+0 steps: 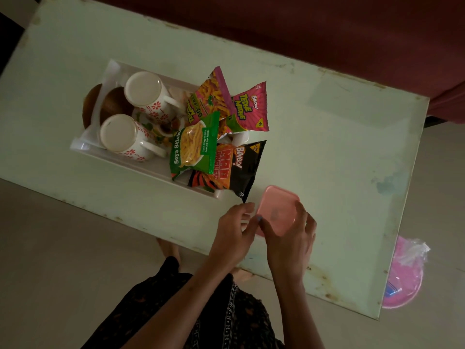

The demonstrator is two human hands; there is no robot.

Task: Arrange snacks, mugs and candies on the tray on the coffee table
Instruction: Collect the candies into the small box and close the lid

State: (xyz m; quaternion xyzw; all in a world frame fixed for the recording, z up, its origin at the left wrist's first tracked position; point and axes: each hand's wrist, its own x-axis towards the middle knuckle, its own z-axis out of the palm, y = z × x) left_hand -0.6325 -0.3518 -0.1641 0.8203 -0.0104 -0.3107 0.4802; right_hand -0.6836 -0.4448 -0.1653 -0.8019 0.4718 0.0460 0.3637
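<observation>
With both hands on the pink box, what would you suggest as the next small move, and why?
Probably lift the lid off the pink box. The right hand curls over its top and the left hand steadies its near-left edge; it sits on the table beside the tray, which already holds two mugs and snack packets but no loose candies that I can see.

Place: a home living room, dimly lit.
Furniture: a worn pale-green coffee table (314, 117), paint chipped along its edges, with a dark red sofa (327, 28) just behind it.
Floor: plain light tiles (63, 260).
Household signs: floral mugs (148, 96) and snack packets (236, 162) sit on a white tray (110, 71).
</observation>
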